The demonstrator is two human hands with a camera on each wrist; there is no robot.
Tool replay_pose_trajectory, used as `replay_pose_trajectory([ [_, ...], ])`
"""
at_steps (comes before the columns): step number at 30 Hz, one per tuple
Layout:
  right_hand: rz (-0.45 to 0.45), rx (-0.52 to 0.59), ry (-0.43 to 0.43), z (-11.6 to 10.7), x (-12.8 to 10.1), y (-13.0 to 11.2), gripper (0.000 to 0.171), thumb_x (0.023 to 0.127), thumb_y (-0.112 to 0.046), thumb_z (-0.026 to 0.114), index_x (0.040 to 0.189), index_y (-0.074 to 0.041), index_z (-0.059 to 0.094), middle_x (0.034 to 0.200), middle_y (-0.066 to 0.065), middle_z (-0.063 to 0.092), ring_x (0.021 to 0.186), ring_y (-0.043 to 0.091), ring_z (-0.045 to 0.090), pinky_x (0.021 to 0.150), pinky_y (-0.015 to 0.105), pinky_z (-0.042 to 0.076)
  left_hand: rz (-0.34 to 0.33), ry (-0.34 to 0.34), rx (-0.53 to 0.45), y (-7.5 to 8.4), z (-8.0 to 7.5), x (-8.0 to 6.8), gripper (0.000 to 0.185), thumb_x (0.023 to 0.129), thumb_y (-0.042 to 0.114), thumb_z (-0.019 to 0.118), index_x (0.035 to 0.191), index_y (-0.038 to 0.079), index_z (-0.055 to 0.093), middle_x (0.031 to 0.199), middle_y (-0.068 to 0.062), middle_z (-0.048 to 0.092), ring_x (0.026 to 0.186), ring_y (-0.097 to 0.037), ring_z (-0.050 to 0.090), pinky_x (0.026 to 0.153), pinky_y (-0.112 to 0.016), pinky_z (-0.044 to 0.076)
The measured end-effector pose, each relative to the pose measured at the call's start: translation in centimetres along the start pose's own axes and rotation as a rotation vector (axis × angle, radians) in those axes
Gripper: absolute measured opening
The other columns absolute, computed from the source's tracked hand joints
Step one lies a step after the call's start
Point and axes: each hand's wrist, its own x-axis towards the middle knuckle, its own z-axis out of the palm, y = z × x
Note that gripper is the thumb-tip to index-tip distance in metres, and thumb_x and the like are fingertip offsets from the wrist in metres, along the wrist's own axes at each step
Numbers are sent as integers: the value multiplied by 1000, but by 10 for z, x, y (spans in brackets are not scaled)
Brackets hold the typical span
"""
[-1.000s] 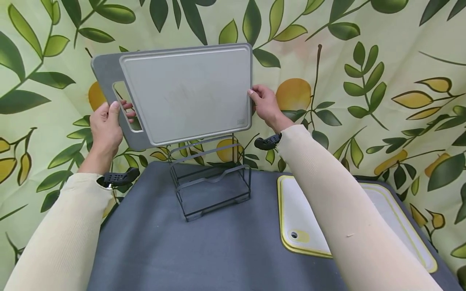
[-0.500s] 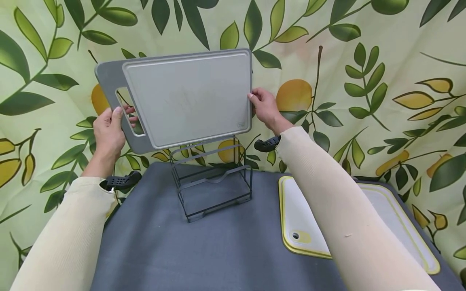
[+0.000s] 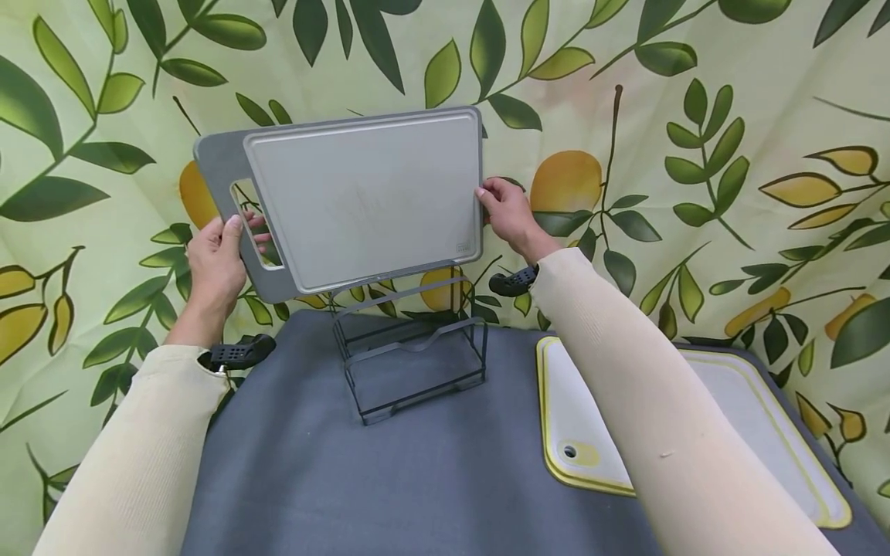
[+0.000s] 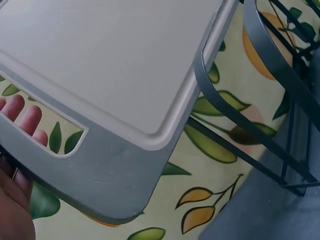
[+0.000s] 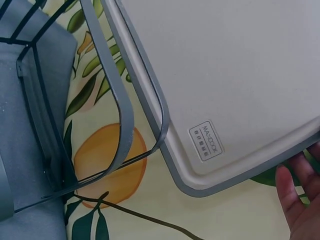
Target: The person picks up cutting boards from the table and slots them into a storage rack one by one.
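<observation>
You held the grey board [image 3: 361, 201] upright just above the rack [image 3: 410, 347], L hand [image 3: 215, 266] curled thru its handle slot, R hand [image 3: 511, 216] pinching the far edge; next, I'd judge, lower it straight into a slot w/o snagging wires.

A grey cutting board [image 3: 361, 197] with a handle slot is held upright, slightly tilted, just above a wire rack [image 3: 410, 347].
</observation>
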Motion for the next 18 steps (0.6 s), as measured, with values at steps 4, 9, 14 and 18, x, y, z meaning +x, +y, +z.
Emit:
replay_pose_trajectory([
  [4, 13, 1, -8, 2, 0, 3, 37, 108, -24, 47, 139, -4, 55, 129, 14, 60, 107, 19, 56, 98, 42, 53, -7, -11, 25, -3, -2, -2, 40, 104, 34, 53, 130, 6, 64, 102, 15, 73, 84, 1, 73, 71, -12, 57],
  [9, 40, -32, -38, 4, -3, 13, 39, 109, -24, 46, 141, -2, 53, 130, 16, 58, 110, 20, 55, 99, 43, 53, -17, -8, 43, -9, -1, -5, 40, 105, 32, 52, 129, 3, 63, 100, 17, 73, 81, 2, 73, 70, -12, 57],
  [14, 39, -52, -43, 3, -5, 20, 38, 109, -22, 44, 139, 0, 52, 128, 18, 58, 109, 22, 55, 98, 43, 53, -11, -27, 101, -15, 1, -6, 45, 105, 35, 51, 132, 0, 61, 104, 17, 74, 81, 4, 72, 72, -12, 57],
  [18, 51, -77, -53, 4, -8, 23, 38, 109, -22, 43, 138, 0, 53, 128, 18, 59, 108, 23, 55, 97, 43, 54, -13, -54, 50, -19, 0, -7, 43, 105, 31, 52, 130, -3, 61, 99, 17, 74, 79, 2, 73, 69, -13, 57],
])
